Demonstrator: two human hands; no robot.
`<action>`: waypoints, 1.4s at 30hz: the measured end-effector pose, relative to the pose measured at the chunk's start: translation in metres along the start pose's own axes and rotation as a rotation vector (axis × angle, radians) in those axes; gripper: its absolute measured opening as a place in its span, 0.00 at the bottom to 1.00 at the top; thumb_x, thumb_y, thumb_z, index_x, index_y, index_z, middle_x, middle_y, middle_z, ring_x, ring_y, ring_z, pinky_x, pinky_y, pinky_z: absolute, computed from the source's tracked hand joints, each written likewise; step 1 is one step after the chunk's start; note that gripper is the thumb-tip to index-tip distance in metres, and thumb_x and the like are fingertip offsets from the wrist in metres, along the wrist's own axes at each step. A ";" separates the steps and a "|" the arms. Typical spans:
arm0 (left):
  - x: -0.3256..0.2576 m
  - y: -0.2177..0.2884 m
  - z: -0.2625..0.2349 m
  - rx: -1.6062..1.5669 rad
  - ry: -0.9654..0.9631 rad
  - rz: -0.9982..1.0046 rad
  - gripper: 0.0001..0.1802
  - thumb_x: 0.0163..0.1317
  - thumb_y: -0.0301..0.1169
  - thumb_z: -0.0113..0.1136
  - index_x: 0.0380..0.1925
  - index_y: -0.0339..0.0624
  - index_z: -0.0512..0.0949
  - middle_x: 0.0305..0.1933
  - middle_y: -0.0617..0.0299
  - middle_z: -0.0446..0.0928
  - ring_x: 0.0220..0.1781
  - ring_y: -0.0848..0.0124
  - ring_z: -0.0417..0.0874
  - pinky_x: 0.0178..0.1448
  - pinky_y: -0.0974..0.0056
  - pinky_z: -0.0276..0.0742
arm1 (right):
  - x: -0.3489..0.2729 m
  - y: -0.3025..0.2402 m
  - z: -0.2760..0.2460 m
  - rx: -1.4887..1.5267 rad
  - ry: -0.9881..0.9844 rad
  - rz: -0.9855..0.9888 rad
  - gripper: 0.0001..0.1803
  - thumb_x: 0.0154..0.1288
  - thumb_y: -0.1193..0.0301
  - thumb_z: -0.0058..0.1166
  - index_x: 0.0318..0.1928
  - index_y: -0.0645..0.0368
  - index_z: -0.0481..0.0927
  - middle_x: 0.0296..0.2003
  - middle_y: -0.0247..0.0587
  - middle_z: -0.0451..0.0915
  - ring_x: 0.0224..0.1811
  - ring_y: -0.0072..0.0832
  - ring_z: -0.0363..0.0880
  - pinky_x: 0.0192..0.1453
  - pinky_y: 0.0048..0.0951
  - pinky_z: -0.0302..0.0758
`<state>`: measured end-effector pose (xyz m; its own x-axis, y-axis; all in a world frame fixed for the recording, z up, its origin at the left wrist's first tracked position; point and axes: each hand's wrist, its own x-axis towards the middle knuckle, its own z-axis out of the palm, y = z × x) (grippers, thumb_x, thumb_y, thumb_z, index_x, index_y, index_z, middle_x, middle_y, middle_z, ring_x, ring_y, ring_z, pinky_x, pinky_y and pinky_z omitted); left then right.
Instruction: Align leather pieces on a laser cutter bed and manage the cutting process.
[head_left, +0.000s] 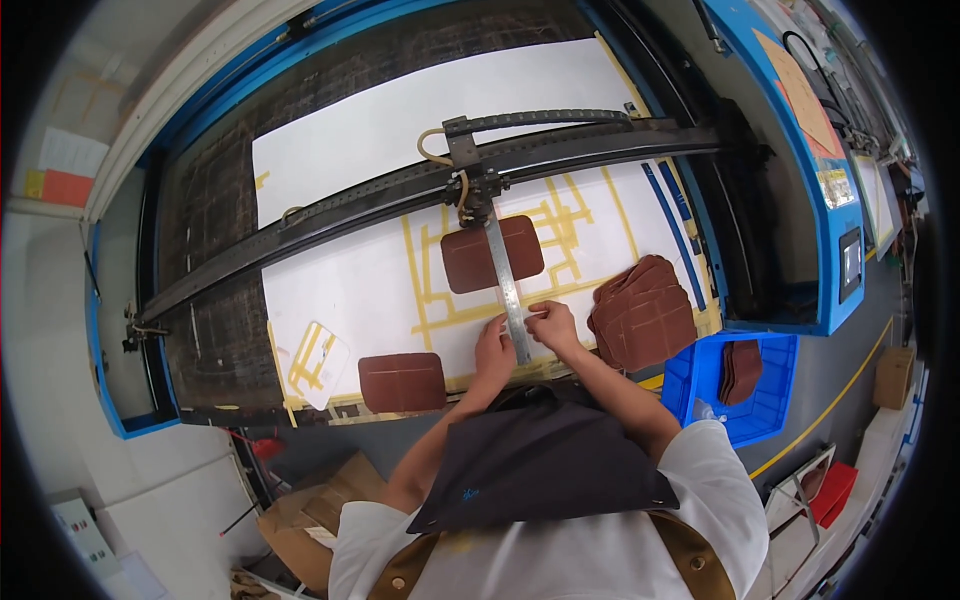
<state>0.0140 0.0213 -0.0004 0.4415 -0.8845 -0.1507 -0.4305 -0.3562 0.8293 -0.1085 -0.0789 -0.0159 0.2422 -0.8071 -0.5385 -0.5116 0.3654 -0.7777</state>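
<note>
Crossing a brown round-cornered panel (464,263) lies a narrow silvery strip (510,300)

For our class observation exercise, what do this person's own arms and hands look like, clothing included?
The left hand and right hand wear no gloves. Both forearms are uncovered below short, plain white sleeves. Any rings would be too small to tell.

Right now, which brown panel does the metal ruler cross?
The middle panel amid yellow tape; the ruler lies across it, crossing neither the lower-left panel nor right-hand stack.
</note>
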 end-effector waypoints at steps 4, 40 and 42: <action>0.005 -0.009 0.012 -0.273 0.032 -0.191 0.20 0.61 0.21 0.53 0.55 0.39 0.76 0.48 0.52 0.82 0.49 0.57 0.84 0.55 0.59 0.77 | -0.001 -0.005 0.002 -0.083 0.000 0.024 0.18 0.52 0.71 0.64 0.44 0.68 0.83 0.27 0.45 0.85 0.25 0.26 0.85 0.30 0.28 0.79; 0.048 -0.015 -0.013 -0.523 -0.100 -0.559 0.11 0.52 0.17 0.67 0.36 0.36 0.78 0.33 0.59 0.80 0.32 0.72 0.82 0.33 0.69 0.81 | -0.007 0.001 0.002 0.218 -0.306 0.137 0.10 0.57 0.69 0.67 0.29 0.62 0.80 0.21 0.39 0.82 0.18 0.26 0.81 0.22 0.26 0.77; 0.045 -0.016 -0.011 -0.507 -0.098 -0.528 0.10 0.52 0.18 0.66 0.34 0.37 0.77 0.33 0.60 0.80 0.32 0.72 0.82 0.34 0.69 0.81 | -0.005 0.004 -0.001 0.254 -0.368 0.108 0.11 0.58 0.69 0.67 0.29 0.61 0.78 0.20 0.39 0.81 0.17 0.26 0.80 0.21 0.27 0.77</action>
<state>0.0492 -0.0099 -0.0146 0.4063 -0.6650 -0.6266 0.2471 -0.5803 0.7760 -0.1129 -0.0741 -0.0157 0.4985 -0.5565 -0.6647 -0.3430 0.5775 -0.7408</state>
